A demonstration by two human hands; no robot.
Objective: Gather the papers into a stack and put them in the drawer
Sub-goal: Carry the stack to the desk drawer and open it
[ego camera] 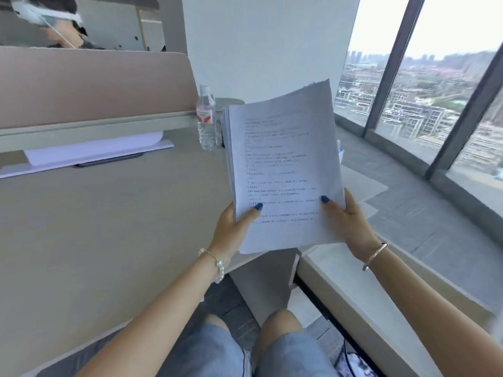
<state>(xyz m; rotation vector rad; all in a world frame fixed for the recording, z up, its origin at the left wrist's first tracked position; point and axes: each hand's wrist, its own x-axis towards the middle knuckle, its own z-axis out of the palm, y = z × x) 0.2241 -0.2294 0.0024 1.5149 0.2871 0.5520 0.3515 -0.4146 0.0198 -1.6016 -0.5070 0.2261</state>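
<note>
A stack of printed white papers [283, 164] is held up in the air over the desk's right edge, text side facing me. My left hand [234, 229] grips the stack's lower left edge, thumb on the front page. My right hand [348, 221] grips the lower right edge the same way. Below the papers, to the right of my knees, an open white drawer [351, 284] is pulled out, its inside pale; I cannot see anything in it.
The beige desk [103, 229] spreads to the left with a white tray-like stand [92, 152] under a divider panel [89, 83]. A water bottle [206, 118] stands behind the papers. Another person sits beyond the divider. Floor-to-ceiling windows are on the right.
</note>
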